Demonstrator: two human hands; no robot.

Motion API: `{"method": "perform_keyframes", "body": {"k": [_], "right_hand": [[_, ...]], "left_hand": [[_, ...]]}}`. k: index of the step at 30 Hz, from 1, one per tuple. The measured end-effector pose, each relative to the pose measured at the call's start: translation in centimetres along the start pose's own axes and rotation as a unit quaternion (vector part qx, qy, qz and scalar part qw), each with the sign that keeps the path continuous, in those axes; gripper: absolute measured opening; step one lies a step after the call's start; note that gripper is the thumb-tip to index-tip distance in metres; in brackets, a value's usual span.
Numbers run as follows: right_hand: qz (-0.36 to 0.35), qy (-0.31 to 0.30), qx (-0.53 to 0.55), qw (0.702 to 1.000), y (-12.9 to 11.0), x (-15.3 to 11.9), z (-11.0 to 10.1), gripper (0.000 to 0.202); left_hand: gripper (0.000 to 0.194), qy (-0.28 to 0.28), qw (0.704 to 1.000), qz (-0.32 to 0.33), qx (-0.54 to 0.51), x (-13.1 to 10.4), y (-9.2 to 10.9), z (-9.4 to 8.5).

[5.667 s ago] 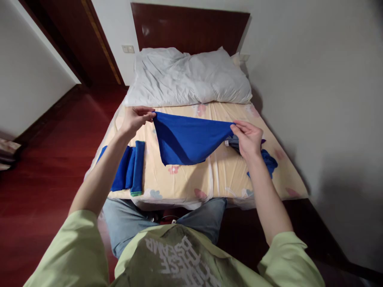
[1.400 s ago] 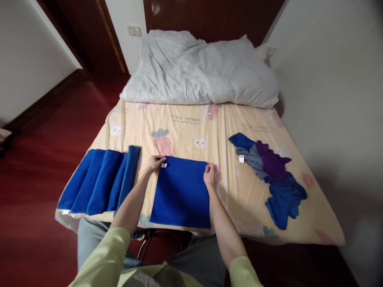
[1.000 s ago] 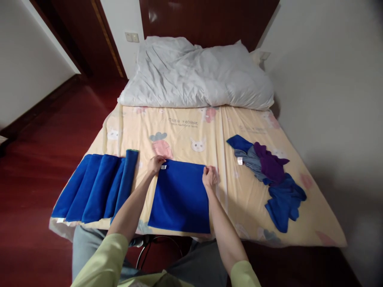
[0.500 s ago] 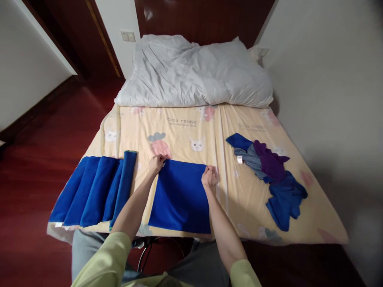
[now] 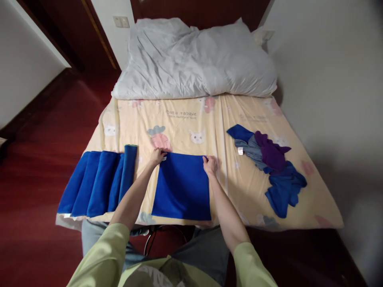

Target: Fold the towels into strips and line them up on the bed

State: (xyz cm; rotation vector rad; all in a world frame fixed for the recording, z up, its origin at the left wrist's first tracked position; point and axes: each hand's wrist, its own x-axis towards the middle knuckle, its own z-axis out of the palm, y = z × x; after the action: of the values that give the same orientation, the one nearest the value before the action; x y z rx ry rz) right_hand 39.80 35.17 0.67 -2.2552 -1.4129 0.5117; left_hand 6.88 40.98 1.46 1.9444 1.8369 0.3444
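On the far left it's all dark red floor (image 5: 32, 123), with a door (image 5: 60, 36) and a socket (image 5: 121, 22) behind it. Then the bed (image 5: 179, 129), yellowish sheet with rabbit faces and carrots, white bedding (image 5: 197, 59) bunched across the far end by a dark headboard (image 5: 206, 11). Near its left front corner there are five blue strips (image 5: 100, 183) in a row, a couple of white tags poking out at the near end. Rolled or just folded, can't tell from here. Next is the left hand (image 5: 157, 156), pinching the far left corner of a blue cloth (image 5: 183, 187), right by a little white tag. The cloth is spread out squarish at the front edge of the bed. Right hand (image 5: 210, 164) has the far right corner, thumb against fingers. Further right, well apart from it, sits a messy heap (image 5: 271, 155) of blue, grey and purple, then just pale wall (image 5: 326, 99)
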Motion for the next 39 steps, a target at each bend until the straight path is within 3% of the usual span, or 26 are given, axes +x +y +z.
{"method": "perform_keyframes", "body": {"k": [6,8,10,12,14,17,20,30,34,36,39], "right_hand": [[0.013,0.051,-0.029,0.998,-1.0,-0.1,-0.2,0.034],[-0.018,0.101,-0.044,0.994,-1.6,-1.4,0.0,0.038],[-0.088,0.128,-0.064,0.986,-2.3,-3.5,0.4,0.044],[-0.2,0.092,-0.085,0.972,-2.8,-6.0,1.2,0.05],[-0.291,0.023,-0.097,0.951,-3.2,-8.2,2.0,0.053],[-0.3,-0.026,-0.103,0.948,-3.2,-9.7,2.8,0.059],[-0.27,-0.035,-0.105,0.957,-3.0,-8.6,2.7,0.064],[-0.174,0.006,-0.104,0.979,-1.8,-4.1,2.8,0.073],[-0.145,0.003,-0.119,0.982,-1.0,-2.4,1.4,0.073],[-0.156,0.011,-0.126,0.98,-1.2,-3.0,0.5,0.071],[-0.244,-0.001,-0.128,0.961,-2.0,-6.7,-0.4,0.068]], "left_hand": [[0.028,0.052,0.997,-0.033,0.053,-0.8,2.1,0.2],[0.035,0.098,0.992,-0.007,0.084,-2.3,3.8,0.5],[0.043,0.128,0.984,0.064,0.104,-4.7,5.6,1.2],[0.05,0.112,0.977,0.148,0.106,-7.5,7.2,2.4],[0.055,0.084,0.974,0.183,0.107,-10.0,8.1,3.9],[0.063,0.072,0.979,0.156,0.107,-11.7,7.9,5.7],[0.065,0.068,0.983,0.139,0.096,-10.8,6.9,6.1],[0.074,0.073,0.992,0.089,0.049,-6.5,5.4,4.9],[0.074,0.067,0.994,0.075,0.042,-5.5,5.1,4.5],[0.073,0.075,0.994,0.071,0.044,-5.9,5.7,4.3],[0.069,0.077,0.989,0.109,0.056,-8.5,7.2,4.5]]}}
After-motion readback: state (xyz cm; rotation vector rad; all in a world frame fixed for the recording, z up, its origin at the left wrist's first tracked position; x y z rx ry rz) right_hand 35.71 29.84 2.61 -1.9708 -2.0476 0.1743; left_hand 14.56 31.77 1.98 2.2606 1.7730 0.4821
